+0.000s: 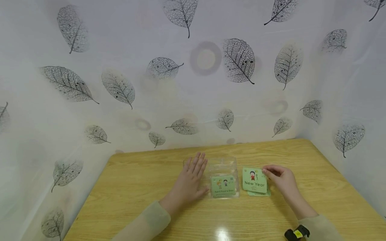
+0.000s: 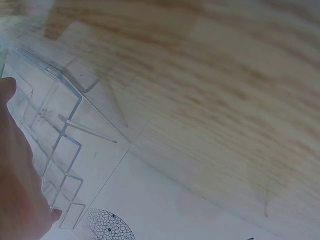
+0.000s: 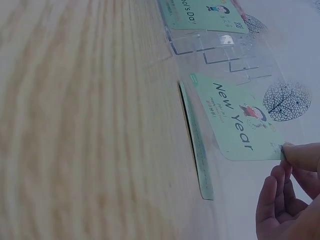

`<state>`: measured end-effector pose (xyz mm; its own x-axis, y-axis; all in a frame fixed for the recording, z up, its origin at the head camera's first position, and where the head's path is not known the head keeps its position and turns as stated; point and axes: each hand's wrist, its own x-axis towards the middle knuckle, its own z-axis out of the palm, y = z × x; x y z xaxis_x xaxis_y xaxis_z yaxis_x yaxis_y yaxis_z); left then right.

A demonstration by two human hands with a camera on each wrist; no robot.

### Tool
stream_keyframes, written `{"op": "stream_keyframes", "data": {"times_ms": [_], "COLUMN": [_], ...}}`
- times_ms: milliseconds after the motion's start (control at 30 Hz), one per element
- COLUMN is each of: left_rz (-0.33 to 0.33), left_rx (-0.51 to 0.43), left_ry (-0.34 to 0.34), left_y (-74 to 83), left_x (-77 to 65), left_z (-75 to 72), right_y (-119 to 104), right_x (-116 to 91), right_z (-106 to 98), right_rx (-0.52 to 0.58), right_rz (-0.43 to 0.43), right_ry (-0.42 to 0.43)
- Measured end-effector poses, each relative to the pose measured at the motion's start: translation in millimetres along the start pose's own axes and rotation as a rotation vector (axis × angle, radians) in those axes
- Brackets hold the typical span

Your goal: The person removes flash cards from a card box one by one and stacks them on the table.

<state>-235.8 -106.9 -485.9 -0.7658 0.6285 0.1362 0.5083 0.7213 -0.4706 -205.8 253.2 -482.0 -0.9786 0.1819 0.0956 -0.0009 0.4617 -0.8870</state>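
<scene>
Between its thumb and fingers my right hand (image 1: 283, 182) pinches the upper right corner of a green New Year card (image 1: 254, 180). In the right wrist view that card (image 3: 232, 120) is tilted up, above other green cards (image 3: 196, 145) lying on the table. Left of them, a clear plastic tray (image 1: 223, 161) has stepped compartments. A green April Fool's Day card (image 1: 223, 186) stands in its front compartment; whether others are behind it I cannot tell. With fingers straight, my left hand (image 1: 190, 180) rests on the tray's left side and hides part of it.
The wooden table (image 1: 135, 194) meets a pale cloth (image 1: 129, 124) printed with leaves at its back and sides. A dark band with a yellow patch (image 1: 297, 232) is on the right wrist, over the sleeve.
</scene>
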Motion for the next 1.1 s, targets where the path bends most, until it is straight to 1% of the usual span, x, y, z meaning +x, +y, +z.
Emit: {"op": "stream_keyframes", "data": {"times_ms": [233,400,733,967,1100], "left_rz": [-0.003,-0.003,0.001,0.006,0.005], "left_rx": [0.003,0.014,-0.006,-0.021,-0.011], "left_ry": [-0.007,0.004,-0.005,0.012,0.001], "left_y": [-0.3,-0.4,-0.9,-1.4,-1.1], "left_x": [0.9,1.3,1.2,0.6,0.8], "left_z": [1.9,4.7,2.3,1.4,1.2], "right_y": [4,6,6,10,12], "right_x": [2,2,4,7,8], "right_z": [-1,-2,-3,-2,0], "right_rx": [-0.02,-0.001,-0.016,-0.063,-0.097], "right_rz": [0.029,0.054,0.078,0.05,0.035], "right_ry": [-0.03,-0.052,-0.074,-0.074,-0.064]}}
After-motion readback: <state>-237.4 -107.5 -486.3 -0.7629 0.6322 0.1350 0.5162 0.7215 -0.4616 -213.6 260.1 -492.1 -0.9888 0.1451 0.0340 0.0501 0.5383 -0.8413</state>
